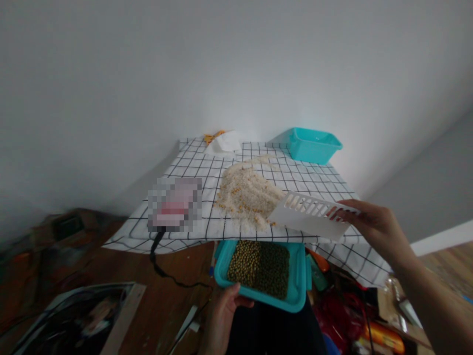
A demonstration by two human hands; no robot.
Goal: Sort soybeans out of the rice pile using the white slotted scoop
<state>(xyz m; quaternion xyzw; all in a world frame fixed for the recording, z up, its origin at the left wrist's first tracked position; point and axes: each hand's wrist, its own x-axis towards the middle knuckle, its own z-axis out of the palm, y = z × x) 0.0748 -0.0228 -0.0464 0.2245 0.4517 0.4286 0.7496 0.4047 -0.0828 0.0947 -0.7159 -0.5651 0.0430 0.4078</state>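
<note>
With its thumb on the near rim, my left hand point(229, 310) grips a turquoise plastic tray point(295, 301) just below the table's front edge. Inside it, yellow beans point(244, 261) lie on the left and dark green beans point(273, 270) on the right. My right hand point(369, 219) pinches the right end of a white plastic board point(310, 217) with a row of slots along its top. The board's left end meets the near right side of a rice heap point(247, 190), which has yellow grains mixed in.
A checked cloth point(207, 172) covers the table. A turquoise bin point(314, 146) stands at the back right, white paper point(223, 142) at the back left. A blurred-out object point(175, 204) with a black strap lies at the left. Clutter, including red items point(338, 313), fills the floor at lower right.
</note>
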